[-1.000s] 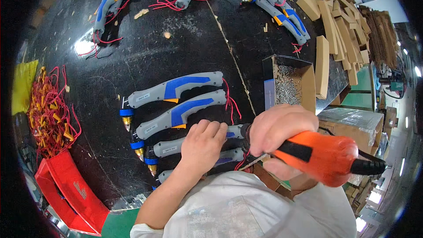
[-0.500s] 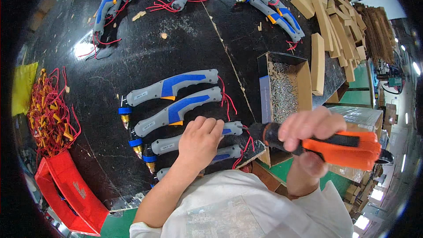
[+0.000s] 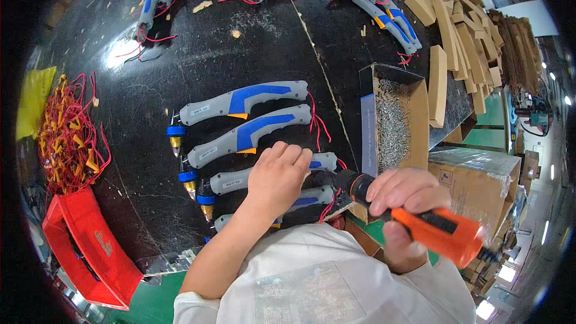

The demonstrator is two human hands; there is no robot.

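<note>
The right hand is wrapped round the driver, by the near edge of the table; left of that grip, the left hand lies over a handle, its closure hidden. Beyond the driver stands the screw box; leftward, bare table opens past two farther handles. Since half a second ago, the driver's rear has swung toward the shirt.

Handles lie on the table, between a wire bundle left and screw box right.
</note>
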